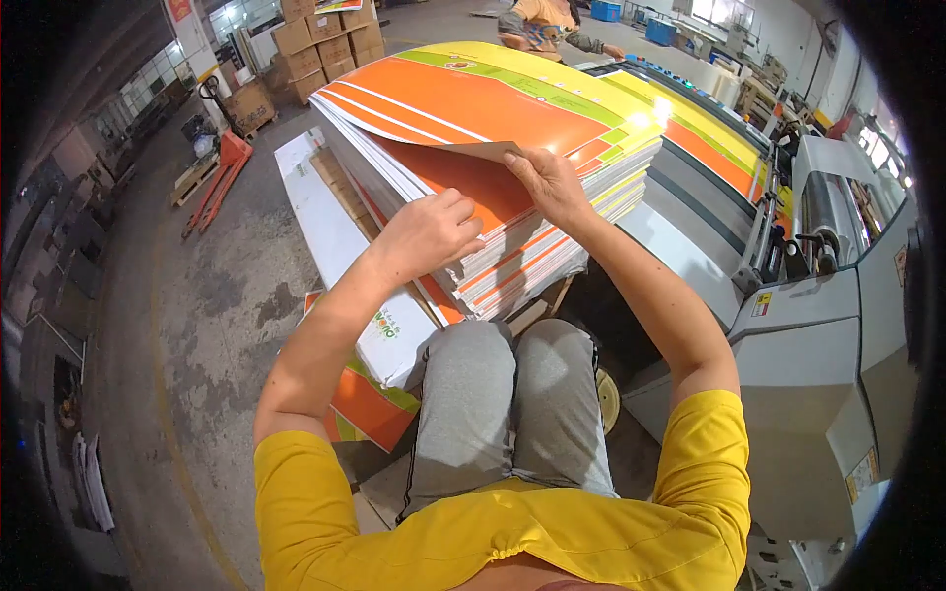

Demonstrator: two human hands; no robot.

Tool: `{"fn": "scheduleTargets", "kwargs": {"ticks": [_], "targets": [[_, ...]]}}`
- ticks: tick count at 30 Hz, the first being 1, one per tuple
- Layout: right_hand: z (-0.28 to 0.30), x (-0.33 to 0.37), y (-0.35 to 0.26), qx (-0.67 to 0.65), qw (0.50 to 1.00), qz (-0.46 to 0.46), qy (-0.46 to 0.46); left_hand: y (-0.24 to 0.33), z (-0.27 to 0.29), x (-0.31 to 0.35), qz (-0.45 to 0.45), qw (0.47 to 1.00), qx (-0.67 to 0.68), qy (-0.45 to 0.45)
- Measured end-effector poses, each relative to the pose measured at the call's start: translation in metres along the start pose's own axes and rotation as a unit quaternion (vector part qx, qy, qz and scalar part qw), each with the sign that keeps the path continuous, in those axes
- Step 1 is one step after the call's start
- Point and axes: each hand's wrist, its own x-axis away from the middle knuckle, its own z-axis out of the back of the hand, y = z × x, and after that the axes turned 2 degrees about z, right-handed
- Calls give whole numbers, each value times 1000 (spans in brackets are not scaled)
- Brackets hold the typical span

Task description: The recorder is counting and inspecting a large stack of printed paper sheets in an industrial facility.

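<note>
Right of the stack (pixel 512 108), a machine (pixel 788 364)

Upper left: an orange pallet jack (pixel 235 154) on the floor (pixel 222 295) near a pillar (pixel 192 41). Top edge: stacked cartons (pixel 335 49) left of centre, a co-worker (pixel 543 20) and a blue bin (pixel 605 11) right.

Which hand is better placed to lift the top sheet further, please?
Probably the right hand: it pinches the raised edge of the top sheet. The left hand is curled by the near left corner of the stack, apart from that edge.
</note>
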Motion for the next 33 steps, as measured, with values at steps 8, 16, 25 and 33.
{"fn": "scheduleTargets", "kwargs": {"ticks": [8, 16, 25, 33], "targets": [[-1, 2, 9, 72, 993, 94, 22, 7, -4, -3, 74, 992, 9, 98], [-3, 5, 6, 85, 991, 102, -27, 13, -15, -9, 273, 948, 158, 50], [0, 0, -9, 241, 962, 4, -132, 44, -22, -8, 443, 698, 484, 285], [-10, -15, -38, 214, 964, -15, -156, 12, -36, -2, 457, 381, 723, 349]]}}
